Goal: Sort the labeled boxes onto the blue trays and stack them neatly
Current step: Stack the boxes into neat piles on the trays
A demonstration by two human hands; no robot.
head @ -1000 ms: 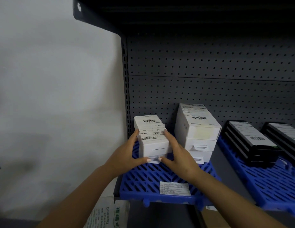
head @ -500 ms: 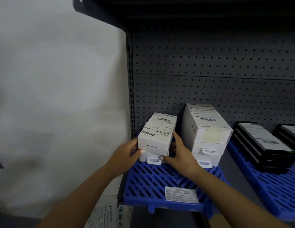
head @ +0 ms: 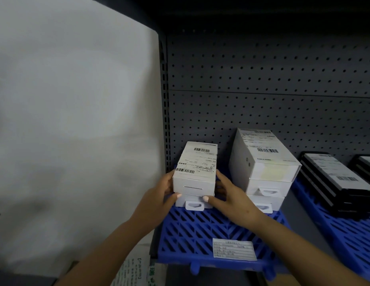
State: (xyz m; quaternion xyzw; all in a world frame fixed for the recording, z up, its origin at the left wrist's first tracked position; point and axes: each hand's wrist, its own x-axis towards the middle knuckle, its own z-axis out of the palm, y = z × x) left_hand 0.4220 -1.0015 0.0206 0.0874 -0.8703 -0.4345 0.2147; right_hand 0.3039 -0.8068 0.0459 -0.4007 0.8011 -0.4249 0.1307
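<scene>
Gripping the top white box (head: pixel 195 171) from either side, the left hand (head: pixel 157 200) and the right hand (head: pixel 231 199) held it on a second white box (head: pixel 193 202) at the back left of the blue tray (head: pixel 200 234). Just to the right stood a stack of three white boxes (head: pixel 262 168), and a paper label (head: pixel 234 249) lay at the tray's front edge. Further right, black boxes (head: pixel 337 182) sat on another blue tray (head: pixel 349 240) before the grey pegboard (head: pixel 262 79).

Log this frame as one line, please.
phase: stacking | left hand: grips top white box | right hand: grips same box | under it: second white box | base: blue tray
</scene>
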